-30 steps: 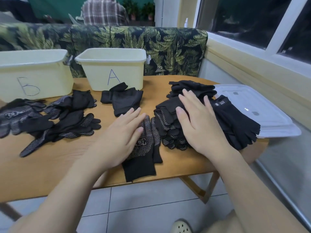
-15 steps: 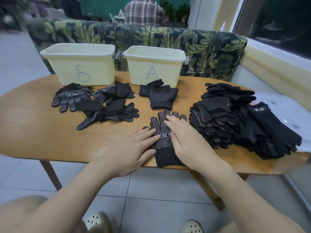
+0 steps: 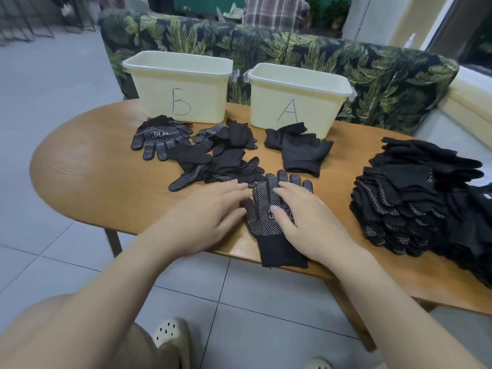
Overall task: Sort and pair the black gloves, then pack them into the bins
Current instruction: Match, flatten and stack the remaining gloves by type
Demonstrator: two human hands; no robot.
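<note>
Farthest left of the dotted glove (image 3: 262,209) under your hands, the bin marked "B" (image 3: 181,87) stands at the table's (image 3: 80,177) far edge, its letter handwritten in blue on the front wall. In front of it lies a loose heap of dotted gloves (image 3: 197,153); one at the heap's left shows a white printed patch whose characters are too small to read.

Your left hand (image 3: 205,219) lies flat with fingers straight, its fingertips touching the dotted glove's left edge. That glove lies palm up at the table's near edge, cuff hanging slightly over it. Your right hand (image 3: 306,222) presses flat on it with straight fingers, covering most of a white label, so the writing cannot be made out.

Beyond the glove, the bin marked "A" (image 3: 295,95) carries its letter in blue too, with a plain black pair (image 3: 300,153) touching its front wall. To the glove's right, a tall stack of gloves (image 3: 415,198) runs out of the picture at the edge.
</note>
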